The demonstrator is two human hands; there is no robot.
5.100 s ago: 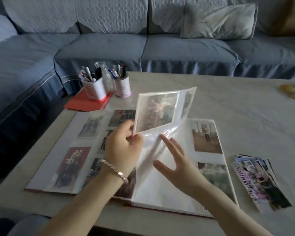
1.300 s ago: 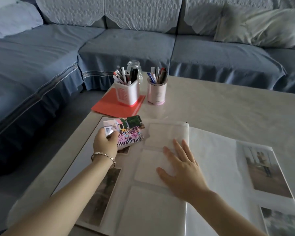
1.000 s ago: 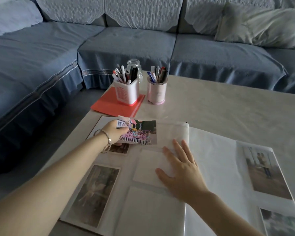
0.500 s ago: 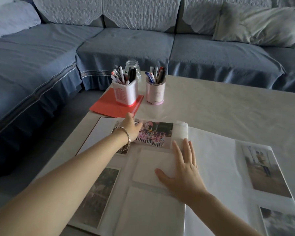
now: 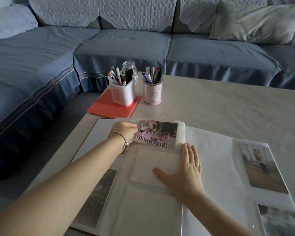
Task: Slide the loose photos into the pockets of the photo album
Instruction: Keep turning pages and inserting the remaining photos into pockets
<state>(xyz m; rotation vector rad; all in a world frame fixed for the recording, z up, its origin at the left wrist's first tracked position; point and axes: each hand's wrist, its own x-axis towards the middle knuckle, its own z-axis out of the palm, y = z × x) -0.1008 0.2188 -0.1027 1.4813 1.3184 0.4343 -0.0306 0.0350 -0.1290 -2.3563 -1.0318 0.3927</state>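
The left hand (image 5: 125, 131) pinches the left edge of the group photo (image 5: 157, 133), mostly inside the far pocket (image 5: 181, 133) of the photo album (image 5: 209, 150) on the bench (image 5: 228, 108), while the flat, straight-fingered right hand (image 5: 184, 174) pins the page, and two nearer pockets (image 5: 150, 210) look unfilled.

Pink-clad group photo (image 5: 156, 133) sits landscape, nearly all inside the top pocket (image 5: 181, 133) of the photo album (image 5: 152, 210), lying open flat

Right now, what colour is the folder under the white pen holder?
The folder is coral red; head view.
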